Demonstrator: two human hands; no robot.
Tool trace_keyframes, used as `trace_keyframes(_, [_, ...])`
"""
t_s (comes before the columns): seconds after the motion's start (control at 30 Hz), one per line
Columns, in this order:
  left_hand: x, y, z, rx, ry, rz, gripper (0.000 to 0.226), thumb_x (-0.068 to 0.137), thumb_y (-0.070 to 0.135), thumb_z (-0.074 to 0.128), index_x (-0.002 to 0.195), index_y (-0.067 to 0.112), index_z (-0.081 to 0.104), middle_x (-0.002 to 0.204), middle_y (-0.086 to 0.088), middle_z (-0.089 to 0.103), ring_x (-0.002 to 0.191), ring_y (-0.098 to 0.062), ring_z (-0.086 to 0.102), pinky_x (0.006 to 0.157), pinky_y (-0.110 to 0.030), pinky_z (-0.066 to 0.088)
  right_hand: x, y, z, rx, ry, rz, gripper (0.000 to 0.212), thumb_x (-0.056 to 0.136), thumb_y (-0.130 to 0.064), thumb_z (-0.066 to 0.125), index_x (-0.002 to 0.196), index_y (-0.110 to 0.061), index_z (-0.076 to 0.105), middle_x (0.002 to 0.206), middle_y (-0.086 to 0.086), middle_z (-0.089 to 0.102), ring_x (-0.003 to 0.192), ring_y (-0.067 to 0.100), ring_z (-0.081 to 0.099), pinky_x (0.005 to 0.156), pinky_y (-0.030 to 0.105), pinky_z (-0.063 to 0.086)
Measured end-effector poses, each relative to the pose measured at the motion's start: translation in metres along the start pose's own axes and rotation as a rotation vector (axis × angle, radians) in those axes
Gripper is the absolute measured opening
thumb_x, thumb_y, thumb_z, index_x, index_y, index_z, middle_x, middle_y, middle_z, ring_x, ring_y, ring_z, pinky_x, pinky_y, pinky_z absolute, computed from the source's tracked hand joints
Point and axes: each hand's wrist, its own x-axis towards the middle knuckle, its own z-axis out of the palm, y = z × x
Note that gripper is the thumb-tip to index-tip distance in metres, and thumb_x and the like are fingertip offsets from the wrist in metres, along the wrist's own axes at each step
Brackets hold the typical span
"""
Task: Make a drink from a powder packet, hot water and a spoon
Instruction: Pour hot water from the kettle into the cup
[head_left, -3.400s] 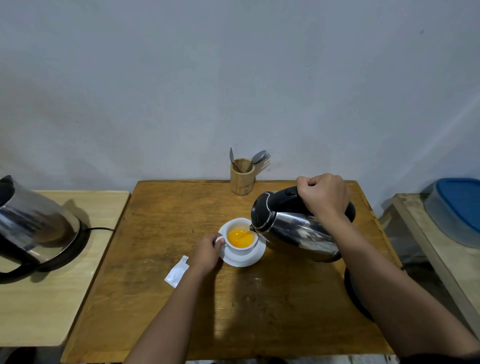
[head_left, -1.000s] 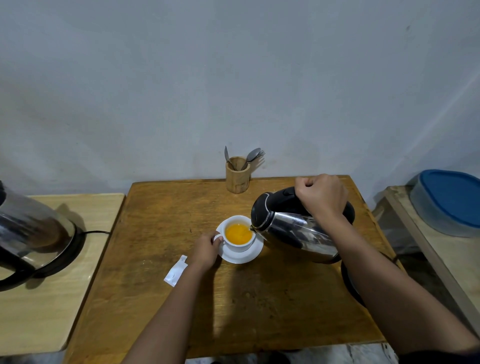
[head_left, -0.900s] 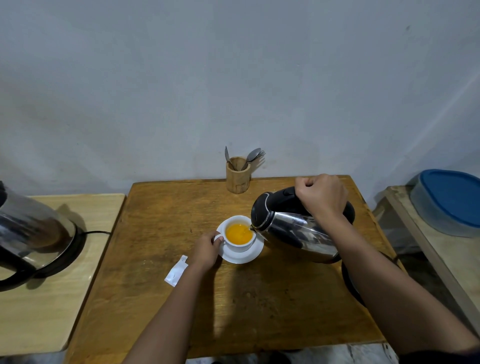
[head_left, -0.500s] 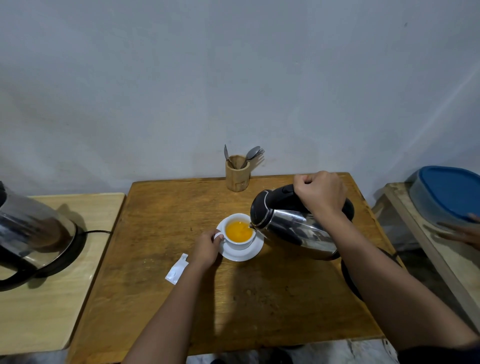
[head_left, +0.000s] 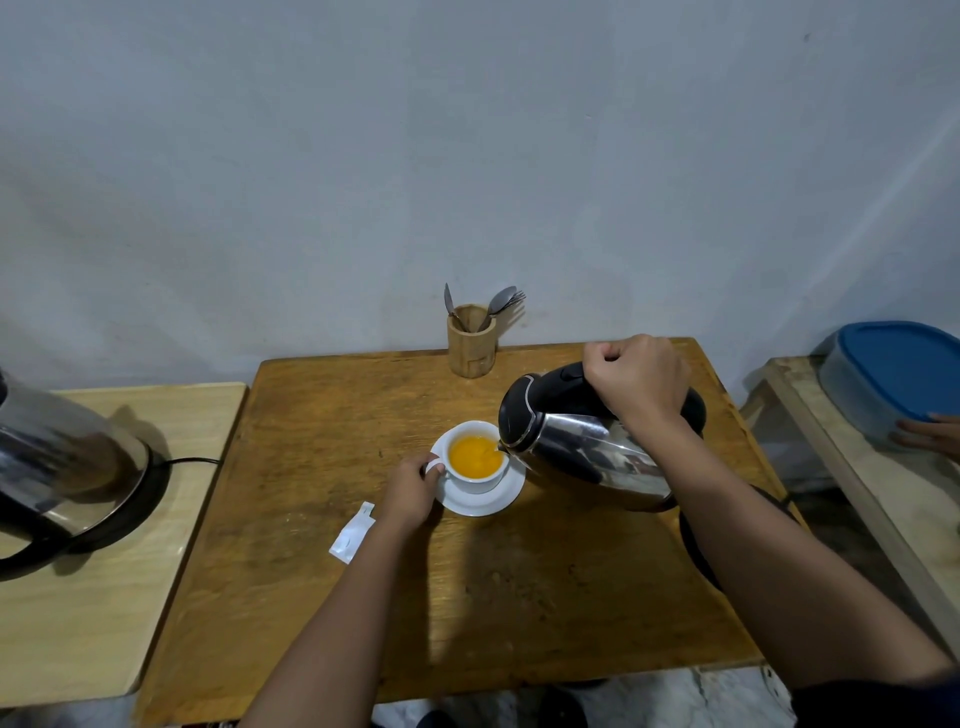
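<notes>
A white cup (head_left: 477, 478) of orange liquid stands on a white saucer (head_left: 491, 503) in the middle of the wooden table (head_left: 519, 597). My left hand (head_left: 410, 491) pinches the cup's handle. My right hand (head_left: 636, 382) grips the black handle of a steel kettle (head_left: 582, 447), tilted left with its spout over the cup's right rim. An opened white powder packet (head_left: 353, 531) lies flat just left of my left wrist. Spoons and a fork stand in a wooden holder (head_left: 471, 340) at the table's back edge.
A second steel kettle (head_left: 57, 462) sits on its base on the lighter side table at left. The black kettle base (head_left: 698, 540) is partly hidden under my right forearm. At right, another person's fingers (head_left: 930, 436) touch a blue-lidded container (head_left: 898, 379) on a bench.
The orange liquid has risen in the cup. The kettle has stayed tilted over it. Another person's fingers have appeared at the blue-lidded container on the right.
</notes>
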Motion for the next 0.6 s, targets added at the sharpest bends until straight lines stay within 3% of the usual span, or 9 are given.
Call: trace_keyframes(0.6, [-0.0029,0.0038,0.0002,-0.009,0.009,-0.040,0.031,0.094,0.019,0.049,0.121,0.010,0.059,0.125,-0.013,0.062,0.114,-0.027,0.055,0.093,-0.038,0.044,0.0002,-0.0025,-0.0015,0.009,0.021,-0.015,0.041,0.077,-0.023,0.051,0.043,-0.001,0.056,0.036,0.000,0.033,0.035,0.018,0.030,0.043,0.020,0.023])
